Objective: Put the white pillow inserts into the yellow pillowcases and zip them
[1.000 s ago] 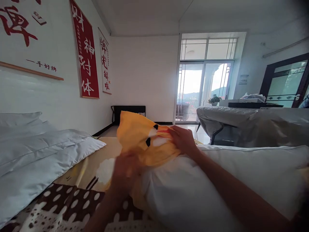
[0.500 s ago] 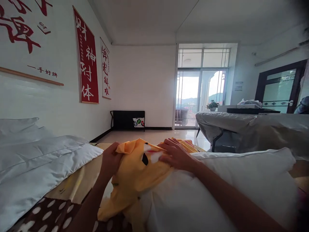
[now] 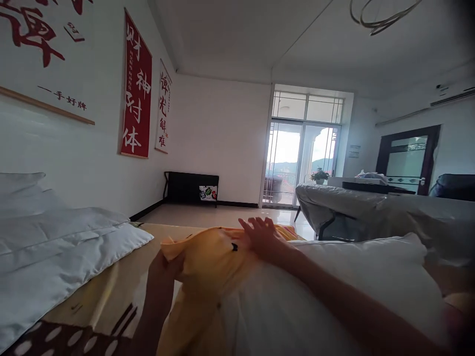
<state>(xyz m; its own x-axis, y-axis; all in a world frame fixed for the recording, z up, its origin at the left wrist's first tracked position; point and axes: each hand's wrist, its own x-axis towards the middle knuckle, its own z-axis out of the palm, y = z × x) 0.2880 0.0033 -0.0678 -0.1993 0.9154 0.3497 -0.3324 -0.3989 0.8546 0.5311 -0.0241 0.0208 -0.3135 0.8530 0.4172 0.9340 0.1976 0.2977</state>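
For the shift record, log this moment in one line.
left hand: grips yellow cloth | right hand: spread, at cloth | near pillow: against cloth

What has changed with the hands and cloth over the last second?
The yellow-orange cartoon-print cloth has dropped from its raised position. The left hand has moved left and now pinches the cloth's left edge. The right hand has loosened its grip, fingers spread over the cloth's right part. The glossy pale-grey pillows stayed put.
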